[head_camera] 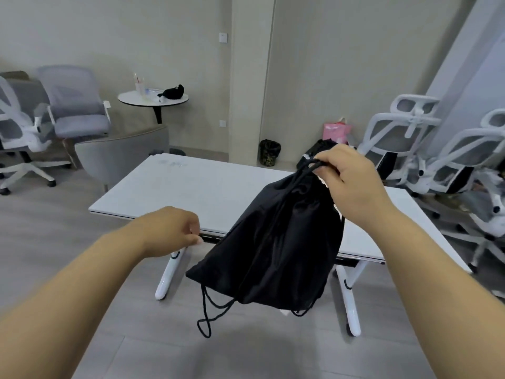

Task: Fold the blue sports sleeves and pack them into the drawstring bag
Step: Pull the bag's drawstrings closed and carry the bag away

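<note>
Black drawstring bag: held in the air in front of the near edge of the white tabletop, hanging free, its mouth gathered at the top and its body sagging in soft folds. Black cords: loops dangle below the bag's lower corners, the longer one at the left corner. Right hand: grip closed around the cords and bunched neck at the top of the bag, carrying its weight. Left hand: just beside the bag's left side and apart from it, fingers curled inward with the thumb against the fingertips; nothing visible in its grip. Blue sports sleeves: none can be seen outside the bag; its contents are hidden. Surroundings: white tabletop on white legs over a grey floor; white-framed mesh office chairs crowded at the right, more at the far left beside a grey armchair; small round side table with a black item on it; pink bag against the far wall.
</note>
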The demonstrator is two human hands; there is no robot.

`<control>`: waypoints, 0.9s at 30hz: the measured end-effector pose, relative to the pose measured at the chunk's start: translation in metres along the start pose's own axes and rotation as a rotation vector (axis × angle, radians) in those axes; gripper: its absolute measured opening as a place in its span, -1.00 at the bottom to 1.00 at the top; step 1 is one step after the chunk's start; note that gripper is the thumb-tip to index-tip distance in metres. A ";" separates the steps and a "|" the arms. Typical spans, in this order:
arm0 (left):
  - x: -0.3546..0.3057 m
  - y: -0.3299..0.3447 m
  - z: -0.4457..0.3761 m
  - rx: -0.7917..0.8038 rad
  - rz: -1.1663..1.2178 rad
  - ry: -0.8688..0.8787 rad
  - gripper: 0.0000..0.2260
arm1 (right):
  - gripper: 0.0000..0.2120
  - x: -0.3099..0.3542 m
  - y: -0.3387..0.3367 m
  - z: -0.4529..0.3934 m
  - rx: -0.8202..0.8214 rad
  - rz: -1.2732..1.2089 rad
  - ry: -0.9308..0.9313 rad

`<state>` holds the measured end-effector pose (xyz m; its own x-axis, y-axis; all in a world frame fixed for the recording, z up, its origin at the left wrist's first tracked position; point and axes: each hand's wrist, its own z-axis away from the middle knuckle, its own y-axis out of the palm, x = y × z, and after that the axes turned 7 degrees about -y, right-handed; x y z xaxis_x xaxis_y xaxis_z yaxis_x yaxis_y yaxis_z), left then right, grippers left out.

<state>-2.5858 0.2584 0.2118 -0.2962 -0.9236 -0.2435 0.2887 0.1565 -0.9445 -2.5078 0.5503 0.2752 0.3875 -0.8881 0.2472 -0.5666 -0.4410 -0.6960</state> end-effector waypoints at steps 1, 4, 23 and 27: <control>0.003 -0.005 -0.017 0.008 -0.004 0.003 -0.89 | -0.89 -0.007 0.009 -0.016 0.008 0.002 0.002; 0.013 -0.017 -0.069 0.012 -0.006 0.007 -0.87 | -0.88 -0.034 0.041 -0.065 0.056 0.008 0.039; 0.043 -0.079 -0.333 -0.025 0.083 -0.191 -0.85 | -0.79 -0.213 0.222 -0.321 -0.008 -0.102 -0.178; 0.046 -0.067 -0.351 0.030 0.085 -0.206 -0.86 | -0.83 -0.232 0.275 -0.283 0.254 -0.067 -0.235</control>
<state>-2.9378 0.3286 0.1865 -0.0785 -0.9599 -0.2690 0.3322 0.2292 -0.9149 -2.9590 0.5989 0.2170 0.5909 -0.7914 0.1567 -0.3469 -0.4246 -0.8363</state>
